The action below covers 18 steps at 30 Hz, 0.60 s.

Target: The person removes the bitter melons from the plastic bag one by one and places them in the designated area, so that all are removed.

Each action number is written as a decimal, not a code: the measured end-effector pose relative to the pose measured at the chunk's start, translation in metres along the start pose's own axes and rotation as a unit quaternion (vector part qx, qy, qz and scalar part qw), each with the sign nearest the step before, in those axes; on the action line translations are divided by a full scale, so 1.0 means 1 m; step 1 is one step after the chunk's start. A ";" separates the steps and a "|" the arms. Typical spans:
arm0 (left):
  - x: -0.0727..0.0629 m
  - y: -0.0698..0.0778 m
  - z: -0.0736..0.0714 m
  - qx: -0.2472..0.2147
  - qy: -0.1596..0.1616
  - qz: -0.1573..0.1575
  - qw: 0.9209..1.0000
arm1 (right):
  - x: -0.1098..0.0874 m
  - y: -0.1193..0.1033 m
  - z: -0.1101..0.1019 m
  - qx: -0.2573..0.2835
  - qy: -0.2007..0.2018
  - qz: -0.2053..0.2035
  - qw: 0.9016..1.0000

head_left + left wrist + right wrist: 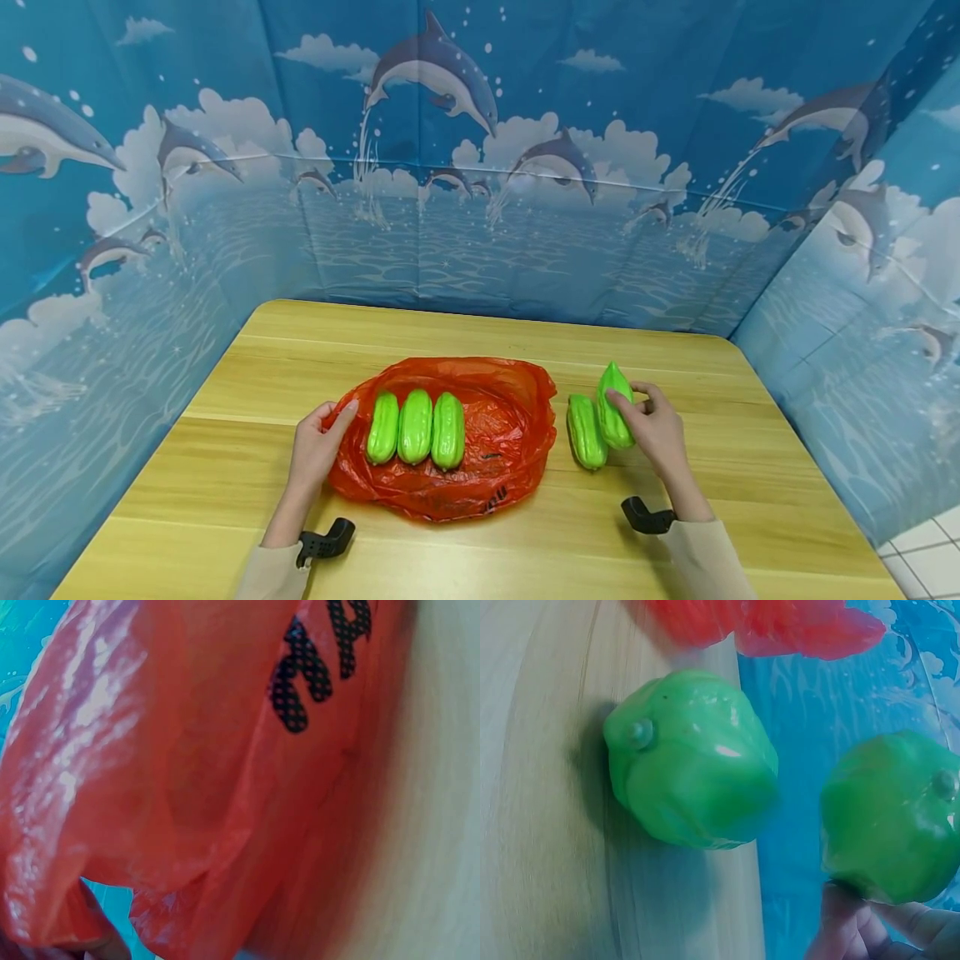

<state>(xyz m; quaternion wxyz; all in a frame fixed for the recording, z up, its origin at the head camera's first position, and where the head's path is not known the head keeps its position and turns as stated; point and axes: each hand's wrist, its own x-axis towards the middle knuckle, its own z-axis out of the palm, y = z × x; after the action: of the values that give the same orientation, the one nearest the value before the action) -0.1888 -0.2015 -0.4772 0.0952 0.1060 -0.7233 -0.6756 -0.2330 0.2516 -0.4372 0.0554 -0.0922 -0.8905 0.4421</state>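
A red plastic bag lies spread open on the table, with black printing on its side. Three glossy, ridged, elongated green fruits sit side by side in its left half. The left hand pinches the bag's left rim; in the left wrist view the red film hides most of that hand. To the right of the bag, the right hand grips a green fruit with a pointed tip, lifted off the wood. Another green fruit lies on the table just left of it.
The light wooden table has its far edge against a blue dolphin-print curtain, which also hangs at the left and right. Black wrist straps with cameras are on both wrists. White floor tiles show at lower right.
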 end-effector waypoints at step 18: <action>0.000 -0.001 0.001 -0.010 -0.001 0.004 1.000 | -0.001 0.005 -0.002 -0.018 0.000 0.005 1.000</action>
<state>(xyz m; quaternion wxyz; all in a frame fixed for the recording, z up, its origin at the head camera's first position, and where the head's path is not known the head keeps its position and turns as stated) -0.1886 -0.2007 -0.4779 0.0978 0.1013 -0.7168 -0.6829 -0.2311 0.2558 -0.4406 0.0515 -0.0976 -0.8978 0.4264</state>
